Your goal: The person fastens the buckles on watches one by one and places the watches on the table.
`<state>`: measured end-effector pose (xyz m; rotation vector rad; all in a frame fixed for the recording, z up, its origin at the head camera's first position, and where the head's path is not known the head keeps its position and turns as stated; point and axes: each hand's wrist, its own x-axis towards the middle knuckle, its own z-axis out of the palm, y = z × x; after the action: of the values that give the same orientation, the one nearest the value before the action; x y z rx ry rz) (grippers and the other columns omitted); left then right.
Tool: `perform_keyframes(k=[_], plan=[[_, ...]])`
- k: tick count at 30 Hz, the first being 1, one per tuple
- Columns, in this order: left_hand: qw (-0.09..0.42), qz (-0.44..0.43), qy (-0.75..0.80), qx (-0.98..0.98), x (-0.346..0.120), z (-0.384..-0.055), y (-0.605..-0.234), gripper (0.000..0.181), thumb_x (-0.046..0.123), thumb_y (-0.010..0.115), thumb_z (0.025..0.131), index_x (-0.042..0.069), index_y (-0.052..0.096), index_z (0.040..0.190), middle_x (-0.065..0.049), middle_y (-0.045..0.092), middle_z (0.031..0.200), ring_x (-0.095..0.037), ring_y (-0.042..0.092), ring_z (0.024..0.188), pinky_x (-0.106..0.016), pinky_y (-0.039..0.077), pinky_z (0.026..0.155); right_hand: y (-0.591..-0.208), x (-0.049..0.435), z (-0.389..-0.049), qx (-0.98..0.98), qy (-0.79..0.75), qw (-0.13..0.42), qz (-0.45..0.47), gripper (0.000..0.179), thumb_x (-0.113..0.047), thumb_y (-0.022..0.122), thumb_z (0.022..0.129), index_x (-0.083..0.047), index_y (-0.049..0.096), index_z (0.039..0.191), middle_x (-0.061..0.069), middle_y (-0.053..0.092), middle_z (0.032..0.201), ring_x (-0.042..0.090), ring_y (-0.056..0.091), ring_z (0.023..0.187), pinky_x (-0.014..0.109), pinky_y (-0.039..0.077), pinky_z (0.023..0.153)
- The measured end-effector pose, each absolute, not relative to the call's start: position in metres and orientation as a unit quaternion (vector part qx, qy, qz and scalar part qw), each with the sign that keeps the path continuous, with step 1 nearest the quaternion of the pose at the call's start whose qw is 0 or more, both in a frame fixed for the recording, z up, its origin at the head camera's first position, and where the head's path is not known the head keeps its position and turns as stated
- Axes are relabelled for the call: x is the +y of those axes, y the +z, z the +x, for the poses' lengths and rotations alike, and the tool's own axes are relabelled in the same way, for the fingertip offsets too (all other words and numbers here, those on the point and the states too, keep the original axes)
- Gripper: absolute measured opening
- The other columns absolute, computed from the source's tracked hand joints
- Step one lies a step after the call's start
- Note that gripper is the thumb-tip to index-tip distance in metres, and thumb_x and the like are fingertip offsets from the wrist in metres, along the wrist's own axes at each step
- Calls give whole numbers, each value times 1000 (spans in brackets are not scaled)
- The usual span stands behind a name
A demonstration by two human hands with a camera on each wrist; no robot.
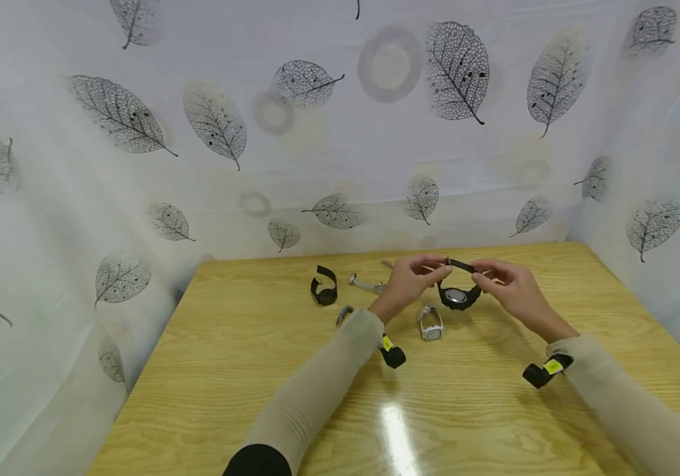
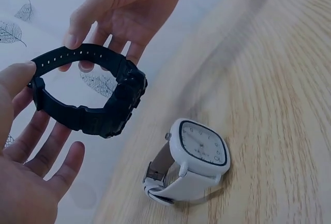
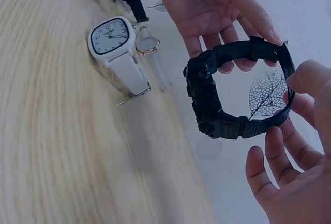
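Note:
A chunky black wristwatch (image 1: 458,298) is held up above the table between both hands, its strap closed into a loop. My left hand (image 1: 406,283) pinches the strap near the buckle, thumb on top. On the opposite side my right hand (image 1: 513,291) pinches the perforated part of the strap (image 2: 77,54) between thumb and fingers. The watch face points away from the strap, toward the table side. A white square-faced watch (image 2: 199,144) lies on the wood just below, its band also looped; in the head view it sits beneath the left hand.
On the wooden table (image 1: 244,370) lie a black watch (image 1: 326,295), a slim pale-strapped watch (image 3: 148,44) partly behind the left hand in the head view, and a grey-banded watch (image 1: 345,314) by the left sleeve. A leaf-print curtain (image 1: 340,158) borders the table's back.

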<state>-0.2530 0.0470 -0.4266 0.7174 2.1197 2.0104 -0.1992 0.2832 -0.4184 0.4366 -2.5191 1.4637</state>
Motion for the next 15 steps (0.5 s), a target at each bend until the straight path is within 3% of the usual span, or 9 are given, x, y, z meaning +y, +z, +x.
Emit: perform_keyframes(k=[6, 12, 15], plan=[[61, 230, 681, 693, 48, -252, -425, 26, 26, 76, 96, 15, 77, 120, 2, 74, 98, -26, 72, 88, -34, 60, 74, -416, 283, -199, -851, 494, 104, 142, 34, -21, 67, 102, -4, 67, 132, 4, 72, 100, 21, 67, 81, 24, 54, 66], [66, 225, 691, 684, 49, -252, -425, 26, 25, 76, 96, 16, 77, 120, 4, 73, 101, -21, 71, 88, -60, 56, 87, -417, 282, -197, -858, 487, 104, 127, 31, -27, 65, 103, -10, 69, 129, 3, 71, 96, 27, 66, 80, 26, 54, 68], [66, 225, 694, 680, 49, -251, -425, 25, 26, 76, 96, 17, 77, 120, 4, 73, 101, -20, 71, 89, -64, 54, 89, -417, 281, -196, -855, 492, 105, 125, 31, -27, 65, 104, -9, 69, 129, 3, 71, 97, 27, 66, 80, 26, 54, 69]])
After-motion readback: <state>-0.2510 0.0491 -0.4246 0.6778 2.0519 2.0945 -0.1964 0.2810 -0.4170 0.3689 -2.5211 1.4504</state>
